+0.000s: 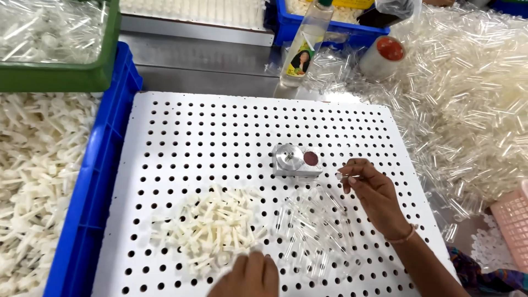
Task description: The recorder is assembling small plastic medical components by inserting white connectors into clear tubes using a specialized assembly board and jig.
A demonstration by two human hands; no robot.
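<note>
While the left hand [248, 273] rests on white plugs [212, 228], the right hand [371, 193] pinches a clear tube [347, 176] beside a metal jig [294, 160] on the pegboard [220, 137].

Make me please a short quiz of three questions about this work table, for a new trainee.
1. True or false: the right hand holds a clear tube at its fingertips.
2. What does the left hand touch? A) white plastic parts B) a bottle C) a tape roll
3. What colour is the crate left of the perforated board?

Key: 1 true; 2 A; 3 blue.
</note>
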